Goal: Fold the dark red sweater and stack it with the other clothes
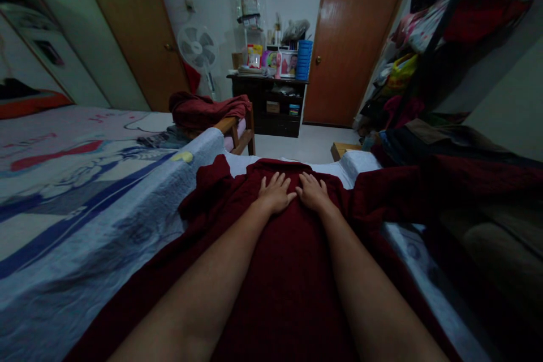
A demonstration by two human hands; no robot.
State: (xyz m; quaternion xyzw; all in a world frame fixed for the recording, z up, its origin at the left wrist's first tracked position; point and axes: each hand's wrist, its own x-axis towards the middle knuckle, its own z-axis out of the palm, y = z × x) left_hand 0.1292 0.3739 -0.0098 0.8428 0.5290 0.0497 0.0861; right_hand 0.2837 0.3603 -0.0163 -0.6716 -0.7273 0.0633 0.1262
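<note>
A dark red long-sleeved garment (pixel 292 271), which looks like a shirt, lies spread out beneath both my arms. Its collar end points away from me, and its sleeves reach out to the left and right. My left hand (pixel 276 192) rests flat on the cloth just below the collar, fingers spread. Beside it, my right hand (pixel 313 190) also lies flat on the garment with its fingers apart. A small gap separates the two hands. Under the garment is a light blue-grey cloth (pixel 139 226), showing at the left and beyond the collar.
To the left is a bed with a printed cover (pixel 76 181). A folded reddish cloth (pixel 207 110) sits at its far end. Clothes (pixel 462 141) are heaped on the right. Further off stand a fan (pixel 197 48), a dark cabinet (pixel 265 107) and a wooden door (pixel 345 39).
</note>
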